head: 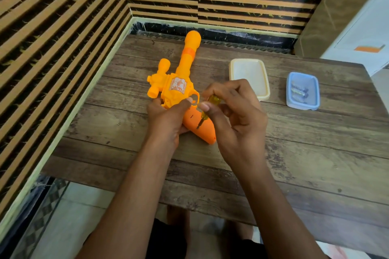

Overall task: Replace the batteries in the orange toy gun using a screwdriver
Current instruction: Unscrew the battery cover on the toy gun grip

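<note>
In your blue box sit small metallic pieces, too blurred to name; what the cream box holds can't be told. Your left hand has its grip clasped round the gun, which lies on the table. Your right hand pinches the screwdriver, tip on the gun's handle.

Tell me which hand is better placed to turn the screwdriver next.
Right. The right hand pinches the yellow screwdriver, whose tip sits on the orange grip of the toy gun; the left hand holds the gun near the trigger guard.
</note>
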